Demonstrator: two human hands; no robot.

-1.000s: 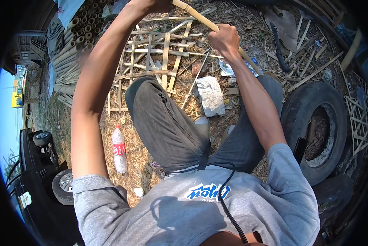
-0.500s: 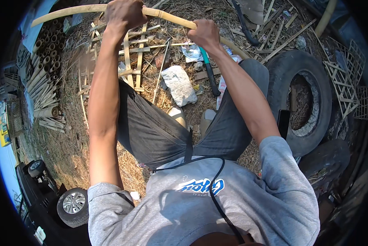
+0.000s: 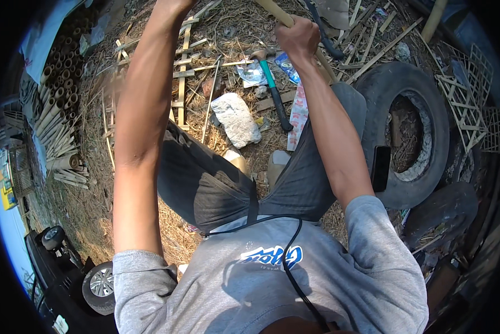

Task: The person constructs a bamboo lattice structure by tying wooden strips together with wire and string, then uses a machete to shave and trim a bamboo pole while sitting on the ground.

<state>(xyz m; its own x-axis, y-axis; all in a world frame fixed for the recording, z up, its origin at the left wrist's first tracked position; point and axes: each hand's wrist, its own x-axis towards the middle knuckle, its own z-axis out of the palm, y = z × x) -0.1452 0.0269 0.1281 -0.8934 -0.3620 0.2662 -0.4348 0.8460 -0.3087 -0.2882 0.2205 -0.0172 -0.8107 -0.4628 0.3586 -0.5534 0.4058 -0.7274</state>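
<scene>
My right hand (image 3: 298, 38) is wrapped round a pale bamboo pole (image 3: 275, 12). The pole slants up past the top edge on one side of the fist and runs down behind the right forearm on the other. Only the wrist and lower part of my left hand (image 3: 175, 4) show at the top edge; its fingers are cut off. Below the hands, on the ground between my knees, lie a hammer (image 3: 271, 83) with a green and black handle and a rough white block (image 3: 234, 119). Slatted bamboo lattice (image 3: 182, 83) lies under and beside my left forearm.
An old tyre (image 3: 367, 100) lies at my right, with a dark phone (image 3: 380, 168) near its inner rim. A long dark tool (image 3: 329, 42) is just right of my right hand. Bamboo tubes (image 3: 58, 119) are stacked at far left. A parked vehicle's wheel (image 3: 99, 286) shows at lower left.
Both hands have moved up; the left has mostly left the picture and the right has shifted rightward. The pole has swung to a steeper slant. The hammer's head has come into view.
</scene>
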